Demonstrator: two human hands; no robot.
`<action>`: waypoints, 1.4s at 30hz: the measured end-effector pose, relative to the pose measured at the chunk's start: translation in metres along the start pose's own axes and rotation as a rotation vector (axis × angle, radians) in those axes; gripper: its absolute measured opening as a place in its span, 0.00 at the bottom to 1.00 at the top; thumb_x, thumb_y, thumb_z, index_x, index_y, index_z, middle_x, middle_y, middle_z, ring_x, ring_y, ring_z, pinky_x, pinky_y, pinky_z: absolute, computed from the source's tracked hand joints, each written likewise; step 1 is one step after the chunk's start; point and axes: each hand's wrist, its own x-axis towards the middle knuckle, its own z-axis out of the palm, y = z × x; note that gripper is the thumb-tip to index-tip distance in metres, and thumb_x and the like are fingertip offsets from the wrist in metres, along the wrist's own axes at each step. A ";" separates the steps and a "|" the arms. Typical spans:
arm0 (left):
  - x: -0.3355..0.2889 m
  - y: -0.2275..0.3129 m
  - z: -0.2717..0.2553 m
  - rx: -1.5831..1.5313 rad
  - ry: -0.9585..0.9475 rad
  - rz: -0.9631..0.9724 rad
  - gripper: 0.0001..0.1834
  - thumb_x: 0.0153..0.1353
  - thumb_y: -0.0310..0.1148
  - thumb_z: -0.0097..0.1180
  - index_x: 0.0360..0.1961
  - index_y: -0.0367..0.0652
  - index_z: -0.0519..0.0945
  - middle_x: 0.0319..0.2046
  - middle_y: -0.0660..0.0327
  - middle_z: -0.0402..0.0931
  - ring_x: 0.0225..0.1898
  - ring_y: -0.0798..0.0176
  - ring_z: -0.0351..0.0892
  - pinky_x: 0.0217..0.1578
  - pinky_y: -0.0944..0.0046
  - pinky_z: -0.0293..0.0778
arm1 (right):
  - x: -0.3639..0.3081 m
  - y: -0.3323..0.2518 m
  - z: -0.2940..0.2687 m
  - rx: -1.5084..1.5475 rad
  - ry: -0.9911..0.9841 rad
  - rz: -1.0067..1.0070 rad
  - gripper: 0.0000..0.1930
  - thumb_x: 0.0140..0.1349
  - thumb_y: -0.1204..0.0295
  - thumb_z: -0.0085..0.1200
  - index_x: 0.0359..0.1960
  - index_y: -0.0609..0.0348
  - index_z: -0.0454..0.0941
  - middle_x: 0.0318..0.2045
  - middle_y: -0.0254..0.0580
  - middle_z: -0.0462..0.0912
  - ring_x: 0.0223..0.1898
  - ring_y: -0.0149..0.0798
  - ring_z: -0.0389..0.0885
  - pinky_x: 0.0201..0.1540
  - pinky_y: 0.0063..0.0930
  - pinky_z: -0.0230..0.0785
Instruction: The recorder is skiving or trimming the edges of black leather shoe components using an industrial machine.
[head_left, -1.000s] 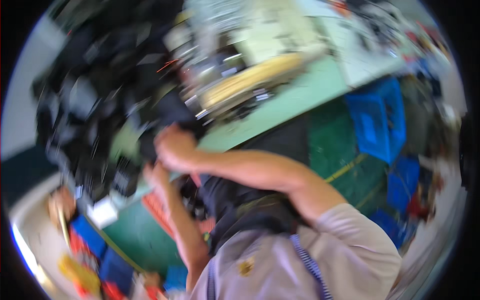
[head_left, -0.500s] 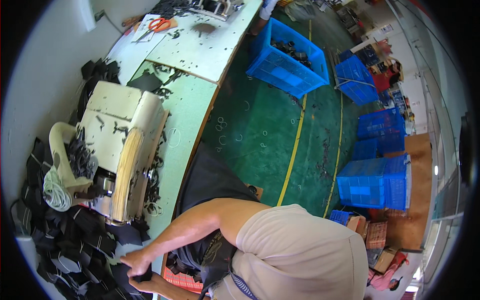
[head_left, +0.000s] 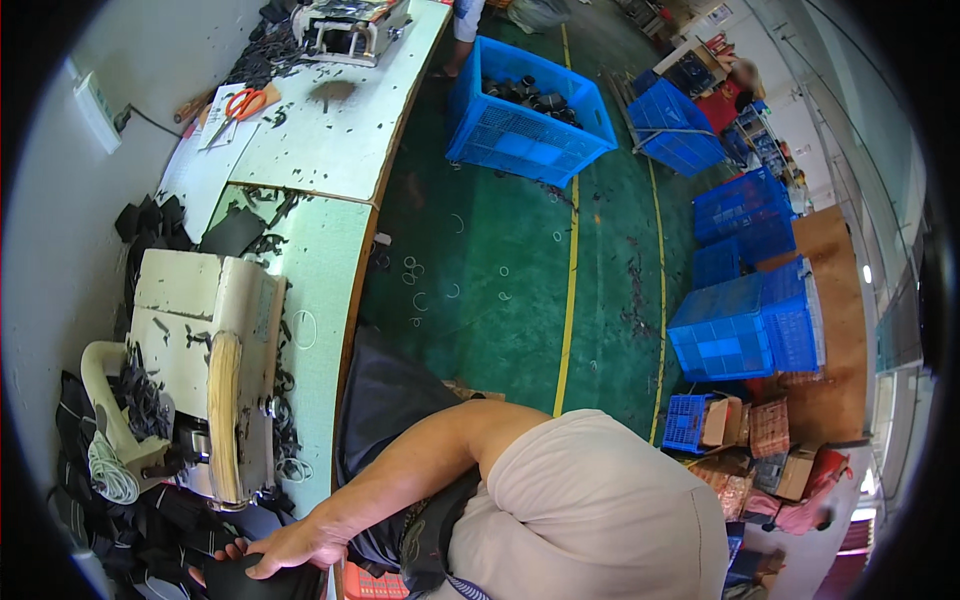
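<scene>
My right hand [head_left: 300, 546] reaches to the lower left over the table's near edge. Its thumb and fingers close round a dark, smooth black piece [head_left: 265, 582], which looks like padded fabric and is partly cut off by the picture's lower edge. Loose black fabric pieces [head_left: 170, 530], some with pale edges, lie heaped beside that hand. Just beyond the heap stands a cream sewing machine [head_left: 180, 300], with a coil of pale cord [head_left: 112, 472] hanging at its left. My left hand is out of sight.
Black trimmings litter the pale tabletop [head_left: 325, 235]. Farther along are orange-handled scissors [head_left: 240, 104] and another machine [head_left: 345, 35]. A blue crate [head_left: 530, 140] of dark parts stands on the green floor, near another person's arm [head_left: 465, 30]. More blue crates [head_left: 735, 320] line the right side.
My view has shifted, so the table and machine sit lower and farther left. My left hand has dropped out of the picture. My right hand's fingers now spread farther across the black piece.
</scene>
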 end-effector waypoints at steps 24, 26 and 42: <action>0.049 -0.002 -0.006 -0.166 -0.438 -0.381 0.33 0.64 0.39 0.44 0.70 0.37 0.63 0.65 0.44 0.67 0.63 0.47 0.70 0.67 0.50 0.63 | -0.011 -0.018 -0.009 -0.610 0.384 -0.368 0.20 0.57 0.66 0.62 0.50 0.61 0.77 0.45 0.41 0.77 0.47 0.37 0.75 0.50 0.33 0.69; 0.068 -0.012 0.018 -0.235 -0.610 -0.536 0.35 0.63 0.38 0.52 0.70 0.35 0.63 0.62 0.47 0.70 0.62 0.50 0.72 0.66 0.52 0.64 | -0.032 -0.032 -0.028 -0.632 0.500 -0.483 0.21 0.59 0.65 0.64 0.51 0.61 0.76 0.47 0.40 0.78 0.50 0.34 0.75 0.54 0.32 0.70; 0.131 -0.020 0.036 1.122 -0.621 -0.252 0.20 0.56 0.42 0.65 0.42 0.36 0.87 0.34 0.54 0.87 0.36 0.64 0.85 0.42 0.66 0.77 | -0.024 -0.044 -0.033 -0.299 0.655 -0.280 0.15 0.75 0.66 0.46 0.56 0.61 0.72 0.42 0.38 0.80 0.42 0.27 0.77 0.47 0.23 0.71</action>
